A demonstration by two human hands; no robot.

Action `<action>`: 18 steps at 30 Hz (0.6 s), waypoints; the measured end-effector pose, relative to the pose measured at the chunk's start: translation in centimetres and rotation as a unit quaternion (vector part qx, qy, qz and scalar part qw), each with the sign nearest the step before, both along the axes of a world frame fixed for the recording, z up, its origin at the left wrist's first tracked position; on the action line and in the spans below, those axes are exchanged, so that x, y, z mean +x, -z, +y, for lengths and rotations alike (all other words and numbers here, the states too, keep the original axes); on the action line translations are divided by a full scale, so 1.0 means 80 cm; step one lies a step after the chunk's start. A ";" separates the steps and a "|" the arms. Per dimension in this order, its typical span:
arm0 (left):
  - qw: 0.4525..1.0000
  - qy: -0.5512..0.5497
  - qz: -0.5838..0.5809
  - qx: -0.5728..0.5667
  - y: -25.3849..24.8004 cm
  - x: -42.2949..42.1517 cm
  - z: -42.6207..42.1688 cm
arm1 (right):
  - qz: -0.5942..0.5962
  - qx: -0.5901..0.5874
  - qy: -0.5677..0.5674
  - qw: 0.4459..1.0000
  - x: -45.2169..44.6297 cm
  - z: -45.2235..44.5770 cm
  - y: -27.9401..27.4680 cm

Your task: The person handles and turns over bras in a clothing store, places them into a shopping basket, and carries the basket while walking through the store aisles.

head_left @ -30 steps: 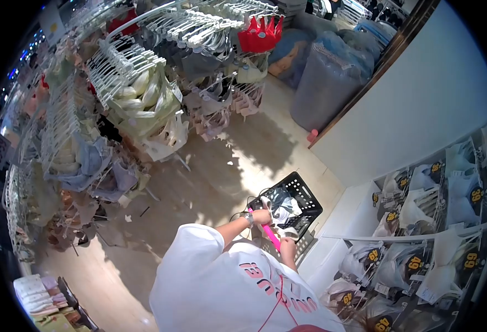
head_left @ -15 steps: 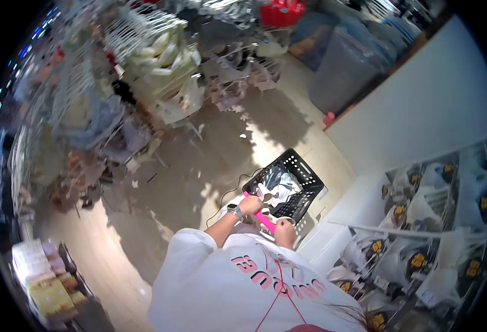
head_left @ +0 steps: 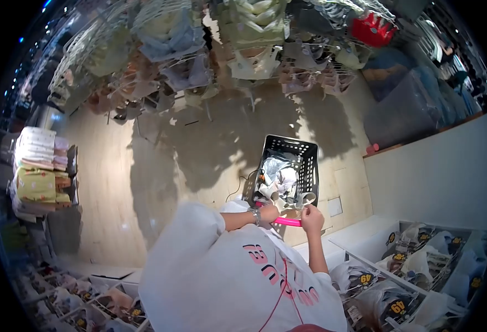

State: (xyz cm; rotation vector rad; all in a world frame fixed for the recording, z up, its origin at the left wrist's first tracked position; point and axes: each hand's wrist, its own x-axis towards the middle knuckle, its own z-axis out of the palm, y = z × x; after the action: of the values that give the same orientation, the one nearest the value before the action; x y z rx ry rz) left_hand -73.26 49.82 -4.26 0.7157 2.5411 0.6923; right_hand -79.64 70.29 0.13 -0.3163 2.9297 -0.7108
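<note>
A black perforated basket [head_left: 308, 171] stands in front of me, with white and grey-blue garments [head_left: 279, 174] inside. A curved pink strip [head_left: 287, 222] crosses its near side. My left hand [head_left: 267, 213], with a band at the wrist, is closed by the strip's left part; what its fingers grip is hard to make out. My right hand [head_left: 312, 219] is pinched at the strip's right end, beside a pale, cup-shaped piece [head_left: 307, 200]. Whether it holds the strip or that piece is too small to tell.
Racks of hanging bras [head_left: 254, 61] line the far side. A large grey bag [head_left: 401, 108] stands at the right behind a white partition [head_left: 437, 171]. Folded clothes [head_left: 36, 185] are stacked at the left. Bins with price tags [head_left: 398, 304] are at the lower right.
The view has swung, so the racks and floor appear turned and the folded clothes sit higher at the left. Both hands remain at the basket's near side, and the pink strip now lies nearly level.
</note>
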 end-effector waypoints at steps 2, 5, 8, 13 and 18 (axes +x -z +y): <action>0.999 0.048 0.002 0.022 0.074 0.007 0.035 | 0.012 -0.014 -0.024 1.000 -0.016 0.018 -0.005; 0.927 -0.086 -0.236 0.278 0.069 -0.011 0.064 | 0.026 -0.015 -0.086 0.996 -0.058 0.028 -0.007; 0.853 -0.164 -0.370 0.329 0.052 -0.025 0.081 | 0.027 0.000 -0.174 0.984 -0.097 0.016 -0.022; 0.820 -0.274 -0.306 0.399 0.040 -0.034 0.101 | -0.017 0.016 -0.248 0.969 -0.164 0.008 -0.006; 0.819 -0.301 -0.283 0.398 0.014 -0.044 0.106 | -0.024 0.060 -0.269 0.961 -0.192 -0.020 -0.009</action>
State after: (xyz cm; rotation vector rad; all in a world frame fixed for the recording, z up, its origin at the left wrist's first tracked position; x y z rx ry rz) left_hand -76.77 58.33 -5.37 -0.1438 1.8169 1.9092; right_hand -94.99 68.71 0.81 -1.0114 2.6276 -0.4454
